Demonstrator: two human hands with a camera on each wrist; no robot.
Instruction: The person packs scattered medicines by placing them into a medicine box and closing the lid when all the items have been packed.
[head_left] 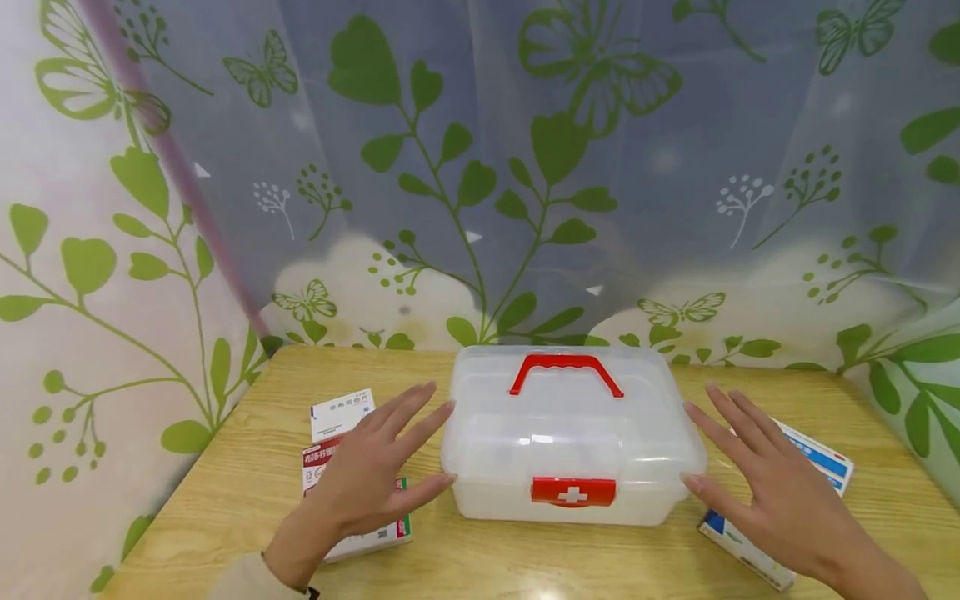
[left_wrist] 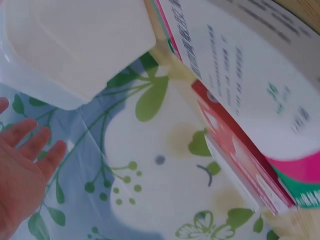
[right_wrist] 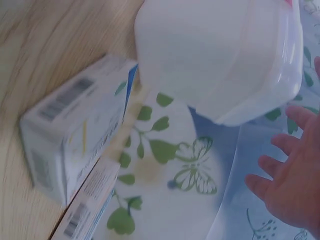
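A translucent white first-aid box [head_left: 570,442] stands on the table with its lid down. It has a red carry handle [head_left: 566,362] lying on the lid and a red latch [head_left: 573,492] with a white cross at the front. My left hand [head_left: 375,475] is spread at the box's left side, fingertips near its edge and nothing in its grasp. On the opposite side my right hand [head_left: 772,492] mirrors it, fingers straight and apart, also holding nothing. Both wrist views show the box's pale side wall [left_wrist: 80,45] beyond the fingers.
Left of the box lie a white medicine box [head_left: 341,412], a red-and-white one [head_left: 318,458] and a white-green-pink one [head_left: 367,542], partly behind my left hand. At right are a blue-and-white carton [head_left: 821,458] and another [head_left: 750,554]. A leaf-patterned curtain [head_left: 480,167] hangs behind the table.
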